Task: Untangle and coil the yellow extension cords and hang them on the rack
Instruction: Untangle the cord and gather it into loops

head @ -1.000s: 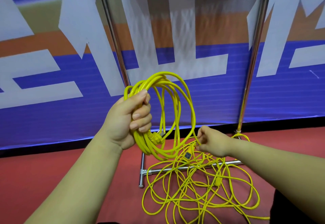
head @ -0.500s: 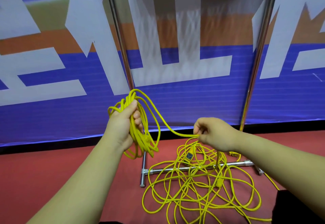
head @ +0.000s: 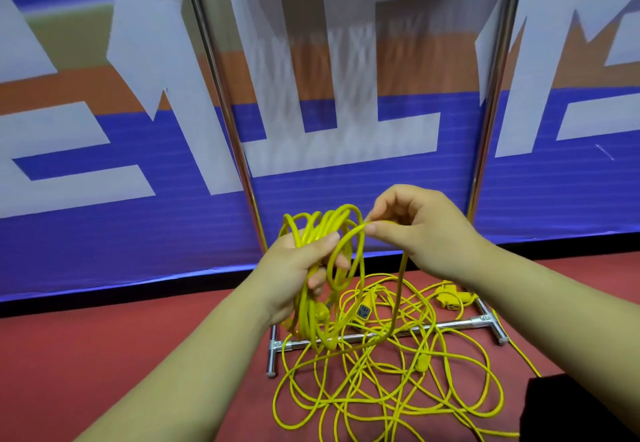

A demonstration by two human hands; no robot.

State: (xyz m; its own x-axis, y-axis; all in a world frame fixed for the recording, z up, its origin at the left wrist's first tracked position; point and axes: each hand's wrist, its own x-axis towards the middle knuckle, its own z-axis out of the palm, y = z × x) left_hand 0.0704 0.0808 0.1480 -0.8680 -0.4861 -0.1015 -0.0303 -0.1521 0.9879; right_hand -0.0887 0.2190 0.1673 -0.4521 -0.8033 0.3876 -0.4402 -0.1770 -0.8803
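Note:
My left hand (head: 298, 268) grips a coil of yellow extension cord (head: 311, 310) whose loops hang down from my palm. My right hand (head: 419, 226) pinches a strand of the same cord and holds it right beside the top of the coil. From that pinch the cord drops to a tangled pile of yellow cord (head: 388, 389) on the red floor. A yellow socket end (head: 363, 310) hangs among the loops. The metal rack's two uprights (head: 221, 95) rise ahead, and its base bar (head: 446, 325) lies under the pile.
A blue, white and orange banner wall (head: 104, 216) stands close behind the rack. More yellow plugs (head: 450, 299) lie by the rack's right foot. A dark shape (head: 575, 407) sits at the lower right edge.
My right hand has risen from the pile and carried a strand up to the coil. My left hand has shifted right and lower with the coil, closer to the right hand.

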